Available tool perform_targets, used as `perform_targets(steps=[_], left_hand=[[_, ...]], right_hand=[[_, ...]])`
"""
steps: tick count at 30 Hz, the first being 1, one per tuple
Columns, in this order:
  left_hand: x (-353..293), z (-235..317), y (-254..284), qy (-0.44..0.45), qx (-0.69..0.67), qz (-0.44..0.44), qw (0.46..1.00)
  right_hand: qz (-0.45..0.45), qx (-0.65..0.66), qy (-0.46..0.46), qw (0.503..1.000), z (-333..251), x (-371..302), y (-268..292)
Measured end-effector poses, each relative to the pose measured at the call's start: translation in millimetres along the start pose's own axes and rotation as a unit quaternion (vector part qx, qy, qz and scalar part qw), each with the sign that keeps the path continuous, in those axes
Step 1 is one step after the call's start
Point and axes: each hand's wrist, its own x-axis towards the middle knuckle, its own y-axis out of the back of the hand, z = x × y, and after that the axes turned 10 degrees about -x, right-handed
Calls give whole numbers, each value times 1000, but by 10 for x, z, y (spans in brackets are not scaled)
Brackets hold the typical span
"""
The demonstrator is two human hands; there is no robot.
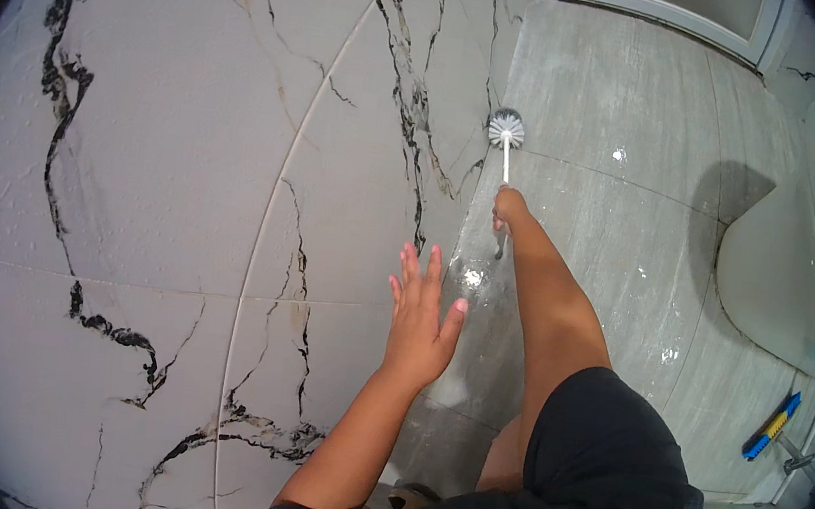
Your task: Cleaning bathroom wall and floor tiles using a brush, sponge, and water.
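Observation:
My right hand is closed round the handle of a white toilet brush. The round bristle head points away from me and rests where the grey tiled floor meets the marbled wall. The grey end of the handle sticks out below my fist. My left hand is open, its fingers stretched out and the thumb apart, in front of the wall tiles with nothing in it. Whether its palm touches the wall I cannot tell.
A white toilet stands at the right. Below it a blue and yellow brush lies near a metal pipe fitting. At the far end is a white-framed door. The floor has wet, shiny patches.

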Motion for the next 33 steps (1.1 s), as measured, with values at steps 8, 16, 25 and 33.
perform_targets(steps=[8, 16, 25, 33], left_hand=[[-77, -87, 43, 8, -24, 17, 1000], [-164, -118, 64, -2, -34, 23, 999], [-81, -102, 105, -12, -49, 44, 998], [-90, -120, 82, -1, -54, 36, 998]], right_hand=[[32, 108, 64, 992, 456, -168, -46], [23, 112, 51, 992, -191, -627, -595], [141, -42, 230, 962, -546, -770, -299], [-71, 152, 250, 954, -1028, -867, -286]])
